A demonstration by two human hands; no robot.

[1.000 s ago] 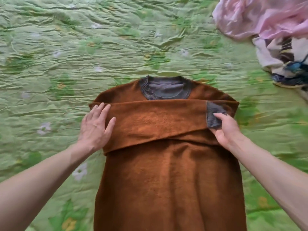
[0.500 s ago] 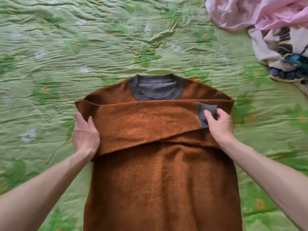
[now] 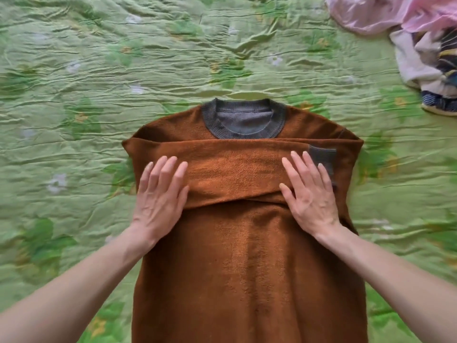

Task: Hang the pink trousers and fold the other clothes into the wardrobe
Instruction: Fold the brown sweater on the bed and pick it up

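Item: brown sweater [image 3: 247, 256], flat on the bed, mid-bedspread [image 3: 74, 107], hem toward the near edge.
Handling: soft, limp, thick; probably light; best taken at the side edges.
Texture: fuzzy knit; grey ribbed collar [image 3: 243, 121] and cuff [image 3: 322, 159].
Grip: my left hand [image 3: 160, 194] and right hand [image 3: 309, 194], released, flat on the crossed sleeves.
Pending: pink trousers [image 3: 385, 13], far right corner.

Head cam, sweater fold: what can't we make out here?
- Brown sweater hem: cut off by the bottom edge, head view.
- Pink garment: cut by the top and right edges; crumpled, so its type is unclear.
- Striped clothes pile: cut by the right edge, blurred.
- Second sleeve: under the folded one, beneath left hand and right hand.
- Wardrobe: out of frame.
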